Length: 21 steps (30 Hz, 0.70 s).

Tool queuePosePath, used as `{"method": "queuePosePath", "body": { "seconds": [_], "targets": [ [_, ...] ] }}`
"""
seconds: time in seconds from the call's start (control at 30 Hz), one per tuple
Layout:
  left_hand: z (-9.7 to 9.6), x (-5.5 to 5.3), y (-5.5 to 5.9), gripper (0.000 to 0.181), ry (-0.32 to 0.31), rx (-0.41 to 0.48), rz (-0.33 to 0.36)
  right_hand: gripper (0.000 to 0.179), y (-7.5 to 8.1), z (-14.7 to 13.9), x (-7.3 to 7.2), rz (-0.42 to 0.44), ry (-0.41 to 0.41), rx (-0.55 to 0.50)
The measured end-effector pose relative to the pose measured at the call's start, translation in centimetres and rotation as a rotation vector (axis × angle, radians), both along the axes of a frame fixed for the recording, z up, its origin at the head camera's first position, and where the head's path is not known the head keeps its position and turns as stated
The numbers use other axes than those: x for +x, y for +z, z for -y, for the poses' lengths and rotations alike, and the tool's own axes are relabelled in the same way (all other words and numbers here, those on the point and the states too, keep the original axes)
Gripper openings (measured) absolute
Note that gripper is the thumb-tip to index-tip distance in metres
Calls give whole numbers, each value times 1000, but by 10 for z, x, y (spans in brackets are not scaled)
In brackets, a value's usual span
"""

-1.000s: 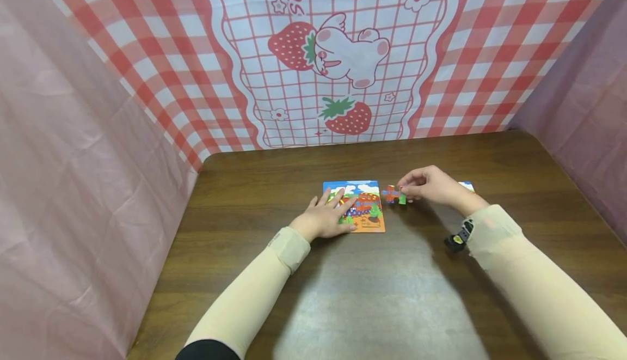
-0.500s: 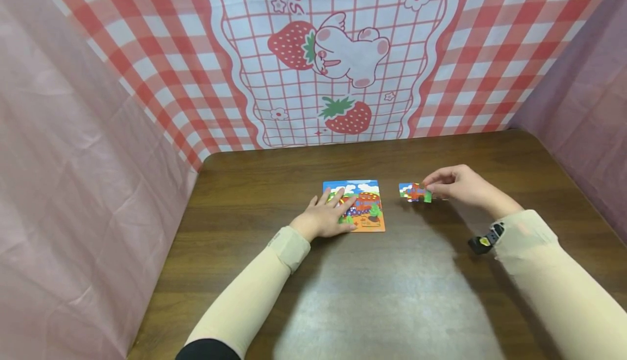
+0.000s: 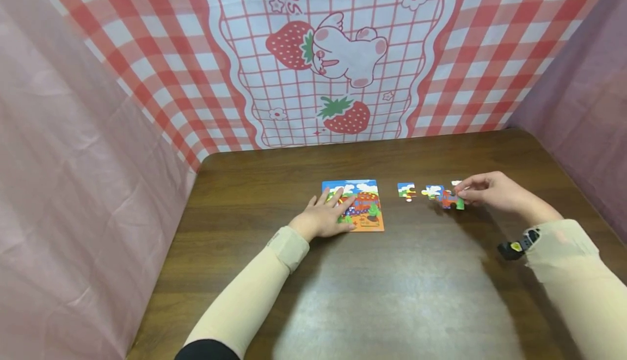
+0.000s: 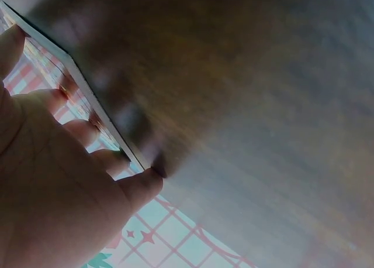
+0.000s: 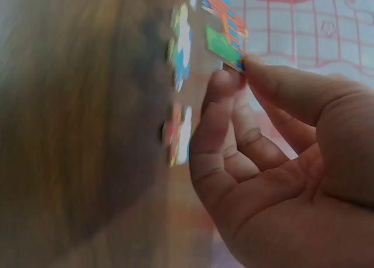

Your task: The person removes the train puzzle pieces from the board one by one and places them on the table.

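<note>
The right hand (image 3: 495, 191) pinches a jigsaw piece (image 3: 448, 200) by its right edge, over the right of the table (image 3: 372, 289); it looks light, thin and stiff, likely best held by its edges. The left hand (image 3: 320, 220), fingers spread, rests on the puzzle board (image 3: 366, 205)

1. Between the left sleeve (image 3: 250, 294) and right sleeve (image 3: 570, 278), broad bare wood on the table (image 3: 372, 289) leaves a hand room to pass.
2. The left hand (image 3: 320, 221) lies spread over the picture board (image 3: 366, 207), blocking its left part; its right part can be reached from above.
3. A narrow gap separates the board from the left piece (image 3: 404, 189).
4. The right hand (image 3: 490, 191), pinching the raised piece (image 3: 450, 201), partly covers the right piece (image 3: 456, 183).
5. Behind the board, a strip of wood runs back to the checked cloth (image 3: 338, 49), which bars the way.
</note>
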<state>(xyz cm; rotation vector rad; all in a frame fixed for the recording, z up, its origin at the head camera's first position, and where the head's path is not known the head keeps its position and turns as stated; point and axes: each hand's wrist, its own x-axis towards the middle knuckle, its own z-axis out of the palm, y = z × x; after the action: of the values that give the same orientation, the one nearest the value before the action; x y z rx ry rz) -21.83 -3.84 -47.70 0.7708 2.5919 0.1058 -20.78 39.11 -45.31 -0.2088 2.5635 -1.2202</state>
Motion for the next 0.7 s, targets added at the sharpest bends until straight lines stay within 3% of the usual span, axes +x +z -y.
{"method": "queuePosePath", "body": {
  "seconds": [0.37, 0.53, 0.7],
  "targets": [
    [0, 0, -2, 78, 1, -8, -8, 26, -13, -30, 7, 14, 22, 140],
    [2, 4, 0, 79, 2, -6, -14, 20, -15, -28, 7, -71, 37, 273],
    [8, 13, 6, 77, -33, 16, -59, 24, -12, -26, 5, -149, 2, 392]
  ]
}}
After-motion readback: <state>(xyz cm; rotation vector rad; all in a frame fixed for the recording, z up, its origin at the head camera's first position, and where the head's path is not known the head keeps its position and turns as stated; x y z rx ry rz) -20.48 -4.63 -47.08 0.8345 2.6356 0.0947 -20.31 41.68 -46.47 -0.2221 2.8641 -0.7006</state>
